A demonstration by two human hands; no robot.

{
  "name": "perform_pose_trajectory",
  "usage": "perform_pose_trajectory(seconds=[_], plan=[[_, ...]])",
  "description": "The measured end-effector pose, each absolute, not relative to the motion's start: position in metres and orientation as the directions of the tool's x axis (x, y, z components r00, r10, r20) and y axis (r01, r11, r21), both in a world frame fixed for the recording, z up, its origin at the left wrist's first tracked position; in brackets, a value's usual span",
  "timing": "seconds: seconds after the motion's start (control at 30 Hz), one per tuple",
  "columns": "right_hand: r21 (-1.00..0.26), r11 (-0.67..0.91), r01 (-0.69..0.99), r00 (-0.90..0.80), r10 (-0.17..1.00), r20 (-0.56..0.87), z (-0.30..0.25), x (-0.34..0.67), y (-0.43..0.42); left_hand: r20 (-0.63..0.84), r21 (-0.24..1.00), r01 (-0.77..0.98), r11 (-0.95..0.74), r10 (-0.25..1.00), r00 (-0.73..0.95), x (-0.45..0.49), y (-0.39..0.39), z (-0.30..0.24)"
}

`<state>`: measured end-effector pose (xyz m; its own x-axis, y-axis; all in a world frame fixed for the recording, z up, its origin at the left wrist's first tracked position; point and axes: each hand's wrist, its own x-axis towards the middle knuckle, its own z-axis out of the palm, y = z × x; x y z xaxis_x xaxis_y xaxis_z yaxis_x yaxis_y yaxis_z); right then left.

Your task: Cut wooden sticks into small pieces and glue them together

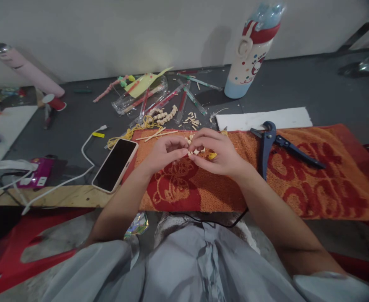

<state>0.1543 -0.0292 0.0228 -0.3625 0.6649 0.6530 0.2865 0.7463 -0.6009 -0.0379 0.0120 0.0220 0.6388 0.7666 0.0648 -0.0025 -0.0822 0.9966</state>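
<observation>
Small pale wooden bead pieces [194, 151] are pinched between left hand [165, 154] and right hand [218, 153] above the orange towel [297, 176]; judged light, stiff, easily dropped; best gripped by fingertips at the sides.

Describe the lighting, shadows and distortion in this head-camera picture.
Head view: dim, soft light; the bottle throws a faint shadow on the wall to its left. Wide-angle distortion tilts the bottle and the pink tube outward and bends the table edge. The left hand and right hand are fairly sharp; the small beads between them blur together.
</observation>
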Motion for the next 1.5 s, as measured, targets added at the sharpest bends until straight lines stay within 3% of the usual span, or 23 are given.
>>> perform_pose_trajectory(seconds=[0.4, 0.7, 1.03, 1.5], plan=[[-0.518, 0.791, 0.326, -0.31, 0.607, 0.732, 0.024, 0.154, -0.03, 0.075, 0.997, -0.045, -0.06, 0.774, 0.629, -0.038, 0.011, 0.02], [-0.431, 0.803, 0.411, -0.268, 0.558, 0.785, 0.021, 0.156, -0.027, 0.254, 0.966, -0.098, -0.241, 0.789, 0.56, -0.037, 0.01, 0.019], [-0.473, 0.766, 0.435, -0.221, 0.601, 0.768, 0.018, 0.159, -0.026, 0.621, 0.694, 0.11, -0.711, 0.669, 0.409, -0.036, 0.008, 0.019], [-0.544, 0.732, 0.409, -0.184, 0.651, 0.737, 0.012, 0.158, -0.024, 0.771, 0.444, 0.236, -0.865, 0.502, 0.391, -0.036, 0.008, 0.02]])
